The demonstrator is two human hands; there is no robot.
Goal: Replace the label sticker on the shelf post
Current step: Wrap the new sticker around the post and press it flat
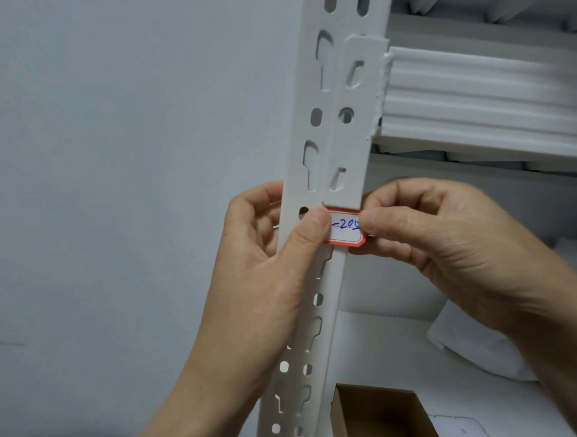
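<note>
A white perforated metal shelf post (339, 125) runs up the middle of the head view. A white label sticker with a red border and blue handwriting (346, 231) lies across the post just below a bracket plate. My left hand (276, 271) wraps the post from the left, its thumb pressing on the sticker's left end. My right hand (445, 242) comes from the right, thumb and fingers pinching the sticker's right end. The sticker's middle shows; both ends are hidden under my thumbs.
A white ribbed shelf beam (482, 94) joins the post at upper right. An open brown cardboard box (379, 414) sits on the lower shelf by the post's foot. A white bag (474, 346) lies further right. A plain grey wall (115, 159) fills the left.
</note>
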